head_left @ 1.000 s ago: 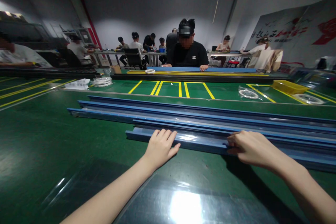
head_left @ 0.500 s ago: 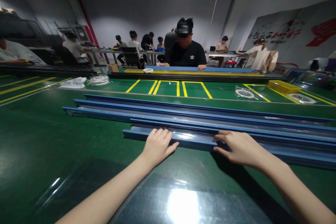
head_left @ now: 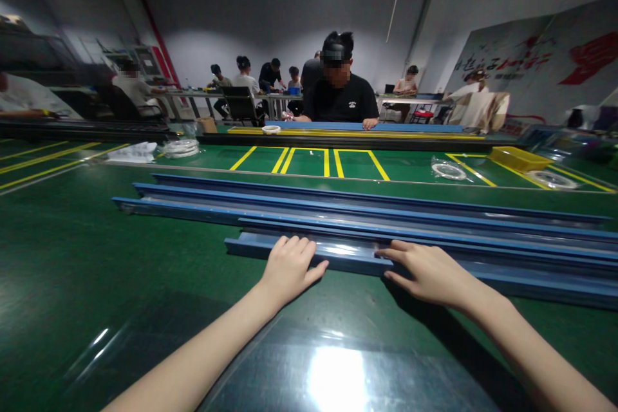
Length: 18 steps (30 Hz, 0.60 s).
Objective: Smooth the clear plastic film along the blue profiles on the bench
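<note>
A blue U-shaped channel (head_left: 347,261) lies nearest me on the green table, with shiny clear material inside. My left hand (head_left: 292,267) is closed over its front wall, fingers inside the trough and thumb along the front. Farther right, my right hand (head_left: 427,270) reaches over the same channel, fingers stretched out. Its index fingertip touches inside the trough, while the thumb stays apart in front of the wall. Whether something small lies under that fingertip, I cannot tell. Behind the near channel lie longer blue channels (head_left: 203,209), side by side.
Clear glossy sheeting (head_left: 270,373) covers the table close to me. Beyond the channels are yellow tape lines (head_left: 327,164), coiled white strips (head_left: 181,148) and a yellow tray (head_left: 519,159). Across the table, a person in black (head_left: 342,93) handles a long blue piece (head_left: 410,127).
My right hand has slid slightly left along the near channel, its index finger now stretched farther into the trough. My left hand keeps its place on the channel.
</note>
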Available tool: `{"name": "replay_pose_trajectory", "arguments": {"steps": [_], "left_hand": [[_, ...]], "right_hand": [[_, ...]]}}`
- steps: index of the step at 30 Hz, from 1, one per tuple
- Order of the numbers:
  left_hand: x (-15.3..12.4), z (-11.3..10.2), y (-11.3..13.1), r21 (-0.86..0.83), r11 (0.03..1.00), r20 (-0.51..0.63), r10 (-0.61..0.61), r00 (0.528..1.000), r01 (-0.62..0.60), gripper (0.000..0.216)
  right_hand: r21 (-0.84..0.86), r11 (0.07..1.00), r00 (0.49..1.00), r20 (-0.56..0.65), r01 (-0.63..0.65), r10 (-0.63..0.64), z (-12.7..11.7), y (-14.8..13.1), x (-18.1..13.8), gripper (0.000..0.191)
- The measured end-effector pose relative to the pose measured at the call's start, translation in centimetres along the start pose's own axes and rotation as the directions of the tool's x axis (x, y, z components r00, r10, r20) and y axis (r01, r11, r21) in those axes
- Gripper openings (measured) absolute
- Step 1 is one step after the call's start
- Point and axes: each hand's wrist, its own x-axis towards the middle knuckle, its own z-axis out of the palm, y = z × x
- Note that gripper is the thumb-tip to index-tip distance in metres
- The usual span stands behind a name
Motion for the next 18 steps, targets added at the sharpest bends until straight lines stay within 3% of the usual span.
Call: {"name": "replay_pose_trajectory", "arguments": {"steps": [10,18], "left_hand": [[0.0,0.0,0.0,0.021,1.000,0.001,0.003,1.000,-0.003,0.027],[-0.1,0.2,-0.1,-0.007,1.000,0.008,-0.001,1.000,0.002,0.027]], "right_hand": [[0.017,1.000,1.000,-0.021,0.001,-0.001,0.2,-0.1,0.1,0.035],[0.035,0.997,0.988,-0.140,0.064,-0.058,0.5,-1.3,0.5,0.028]]}}
